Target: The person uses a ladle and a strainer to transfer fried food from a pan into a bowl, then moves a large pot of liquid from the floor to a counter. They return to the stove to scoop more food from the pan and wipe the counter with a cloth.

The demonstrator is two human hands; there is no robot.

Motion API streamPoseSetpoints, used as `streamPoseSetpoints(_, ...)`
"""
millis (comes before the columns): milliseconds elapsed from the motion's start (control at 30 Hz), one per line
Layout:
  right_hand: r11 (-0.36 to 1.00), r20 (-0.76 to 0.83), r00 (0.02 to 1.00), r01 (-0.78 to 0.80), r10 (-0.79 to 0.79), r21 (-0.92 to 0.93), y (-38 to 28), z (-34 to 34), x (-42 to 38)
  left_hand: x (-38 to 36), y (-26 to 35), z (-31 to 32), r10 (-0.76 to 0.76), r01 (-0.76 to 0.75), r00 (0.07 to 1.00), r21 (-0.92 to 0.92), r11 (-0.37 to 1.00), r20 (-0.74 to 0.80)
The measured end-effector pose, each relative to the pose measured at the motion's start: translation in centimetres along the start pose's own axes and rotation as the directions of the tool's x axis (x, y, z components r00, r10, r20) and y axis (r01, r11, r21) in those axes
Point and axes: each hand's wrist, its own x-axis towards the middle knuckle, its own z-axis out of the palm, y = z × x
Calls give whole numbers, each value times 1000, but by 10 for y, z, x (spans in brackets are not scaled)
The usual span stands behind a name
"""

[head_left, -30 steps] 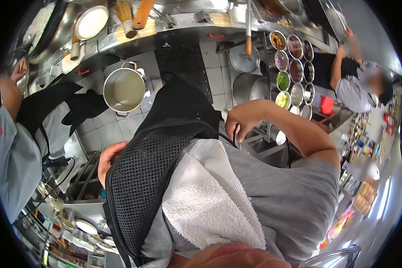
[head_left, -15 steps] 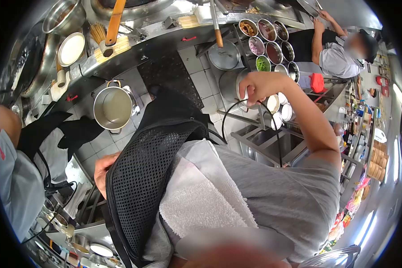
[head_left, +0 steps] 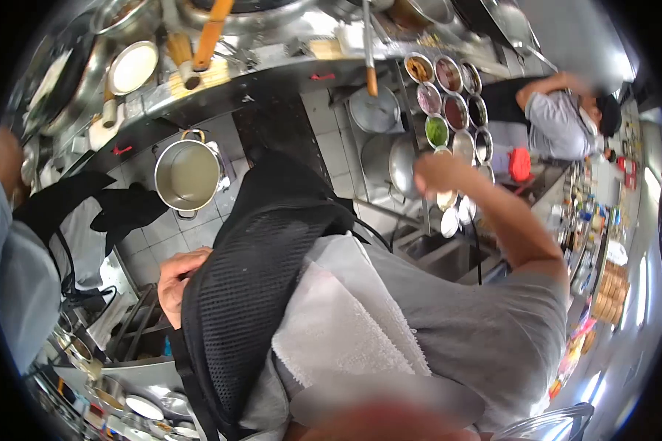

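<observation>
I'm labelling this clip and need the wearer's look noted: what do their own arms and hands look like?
Both the left hand and the right hand are ungloved. The right forearm is bare, with no watch or bracelet visible, and a plain, loose grey short sleeve covers the upper arm. The left sleeve is hidden.

Steel counter [head_left: 272, 63] curves from about my 10 o'clock to 1. Got a pale bowl [head_left: 133, 67] and a bristle brush [head_left: 180, 53] on it around 11, plus some orange-handled tool [head_left: 212, 35] right by the brush. Floor's light tile [head_left: 158, 229], with a dark mat [head_left: 272, 121] near 12. Big two-handled pot [head_left: 190, 203] is at 10 to 11, though I can't tell if it's right on the tiles. Rack [head_left: 425, 209] at 1 holds round metal tins [head_left: 436, 132].
</observation>
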Motion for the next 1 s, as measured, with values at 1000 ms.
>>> streamPoseSetpoints(1000,873,-228,843,479,-488,-96,-60,-105,255,35,-1,-32,219,-219,976,16,976,12)
